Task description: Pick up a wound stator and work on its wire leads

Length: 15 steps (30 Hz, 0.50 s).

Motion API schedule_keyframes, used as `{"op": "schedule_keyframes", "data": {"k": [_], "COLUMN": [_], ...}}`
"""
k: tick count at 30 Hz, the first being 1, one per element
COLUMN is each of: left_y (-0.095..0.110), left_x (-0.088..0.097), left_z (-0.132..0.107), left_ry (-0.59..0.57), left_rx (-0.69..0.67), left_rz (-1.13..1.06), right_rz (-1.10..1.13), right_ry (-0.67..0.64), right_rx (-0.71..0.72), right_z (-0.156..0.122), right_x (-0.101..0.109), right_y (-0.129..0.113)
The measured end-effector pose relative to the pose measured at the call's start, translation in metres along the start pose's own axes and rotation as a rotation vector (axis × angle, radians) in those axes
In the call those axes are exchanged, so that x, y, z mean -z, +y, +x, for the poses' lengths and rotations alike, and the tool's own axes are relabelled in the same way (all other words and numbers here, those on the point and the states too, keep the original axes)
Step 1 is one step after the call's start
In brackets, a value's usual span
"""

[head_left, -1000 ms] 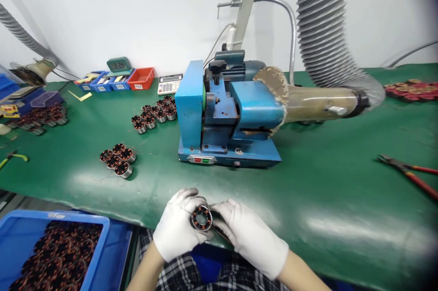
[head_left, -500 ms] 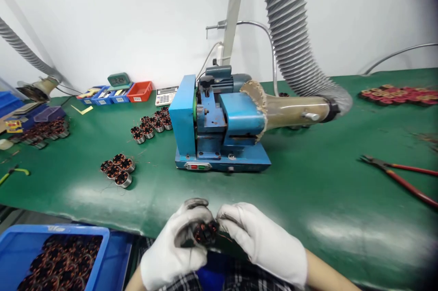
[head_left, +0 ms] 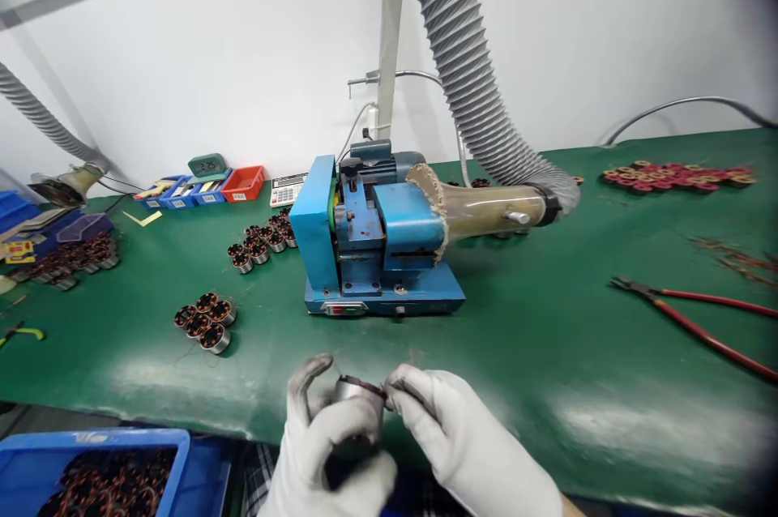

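A motor stator (head_left: 361,390), a silvery metal ring with a dark wound top, sits in the gloved fingers of my left hand (head_left: 328,444). Its upper rim faces up and away from me, and the white glove covers much of its side. Blur softens the lower fingers. At the stator's right edge, the thumb and fingertips of my right hand (head_left: 455,429), also in a white glove, are pinched together. What lies in that pinch is too small to make out.
Behind my hands stands a blue machine (head_left: 377,258) with a grey duct hose (head_left: 468,55). Stator groups (head_left: 207,321) lie left on the green table (head_left: 523,371). Red-handled cutters (head_left: 693,322) lie right. A blue crate (head_left: 91,440) of wound parts stands lower left.
The stator has turned in my left hand, so its metal side now shows. My left index finger has lifted away from it. The view has shifted slightly right and up.
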<state>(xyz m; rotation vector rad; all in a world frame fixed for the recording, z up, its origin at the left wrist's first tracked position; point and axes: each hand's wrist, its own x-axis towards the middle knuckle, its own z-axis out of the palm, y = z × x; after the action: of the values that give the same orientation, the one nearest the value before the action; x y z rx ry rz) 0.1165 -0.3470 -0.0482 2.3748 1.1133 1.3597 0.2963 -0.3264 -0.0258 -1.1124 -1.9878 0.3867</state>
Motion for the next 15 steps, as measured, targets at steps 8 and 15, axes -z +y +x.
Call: {"op": "schedule_keyframes", "data": {"k": [8,15], "left_y": [-0.009,-0.005], "left_x": [0.008,0.020], "left_z": [-0.008,0.004], "left_ry": [-0.175,-0.279], "left_rx": [0.223,0.287], "left_rz": [-0.066,-0.531], "right_rz": [0.718,0.206], "right_ry": [-0.585,-0.575], "right_rx": [-0.401,-0.333], "right_z": [0.016,0.010], "right_x": [0.013,0.013], "right_y": [0.004,0.000]}}
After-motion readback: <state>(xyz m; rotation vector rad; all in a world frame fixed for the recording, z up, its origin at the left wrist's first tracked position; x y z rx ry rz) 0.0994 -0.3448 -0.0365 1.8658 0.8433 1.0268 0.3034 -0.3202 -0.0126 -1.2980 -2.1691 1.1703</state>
